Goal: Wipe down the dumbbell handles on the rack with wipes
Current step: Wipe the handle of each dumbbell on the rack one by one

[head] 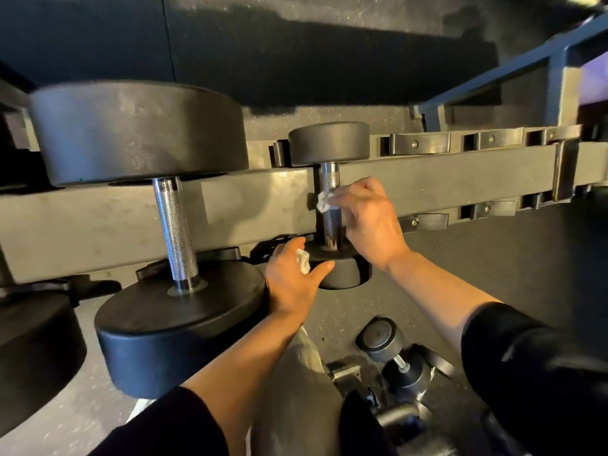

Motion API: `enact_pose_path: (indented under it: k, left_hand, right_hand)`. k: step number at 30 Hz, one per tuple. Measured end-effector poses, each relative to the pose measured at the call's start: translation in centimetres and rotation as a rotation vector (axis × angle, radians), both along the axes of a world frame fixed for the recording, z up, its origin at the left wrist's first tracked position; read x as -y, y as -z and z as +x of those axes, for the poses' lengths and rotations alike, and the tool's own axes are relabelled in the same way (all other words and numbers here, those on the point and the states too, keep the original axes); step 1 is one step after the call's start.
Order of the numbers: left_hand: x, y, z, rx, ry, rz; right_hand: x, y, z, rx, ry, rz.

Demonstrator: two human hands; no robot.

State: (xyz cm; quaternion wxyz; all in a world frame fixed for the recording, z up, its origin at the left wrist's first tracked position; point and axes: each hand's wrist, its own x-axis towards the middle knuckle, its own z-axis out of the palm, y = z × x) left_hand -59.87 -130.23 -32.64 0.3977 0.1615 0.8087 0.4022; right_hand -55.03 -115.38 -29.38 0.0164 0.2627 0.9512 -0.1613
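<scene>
Head view: small dumbbell [330, 205] sits in rack [460, 179] saddle, right of large dumbbell [171, 232]. Right hand [365, 218] pinches crumpled wipe [324, 201] against knurled steel handle [329, 182], mid-shaft. Left hand [292, 278] clutches second wipe wad [303, 261], thumb braced on near rubber head [339, 268].

Handling, judged: dumbbell heavy, rigid, stays put; knurling rough, snags tissue. Wipe soft, light, tears easily; wrap round shaft, twist.

Both dumbbells have black ends; the big one's handle [176, 230] is bright silver with fine cross-hatched knurling (the small handle [329, 179] looks likewise). Both wipes [324, 202] are white. The rack [460, 179] is dull grey-black, the sleeves [539, 366] black.
</scene>
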Motion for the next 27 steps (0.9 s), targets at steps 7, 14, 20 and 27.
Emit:
enact_pose_path:
  k: [7,14,20,27]
  left_hand:
    - [-2.7,-1.1,-1.4,-0.035,0.071,0.029]
    - [-3.6,-3.6,-1.9,-0.014,0.147,-0.047]
    - [-8.4,-8.3,-0.5,-0.083,0.155,0.090]
    - [-19.4,-13.1,6.2,-0.151,0.310,0.234]
  right_hand:
    - [-0.2,1.0,1.3,0.043,0.164,-0.101]
    - [0.5,-0.4,4.1,-0.009,0.420,-0.269]
    - [-4.4,-5.6,6.4,-0.230,0.696,-0.235]
    - [-14.2,-11.4,16.0,-0.262,0.900,-0.167]
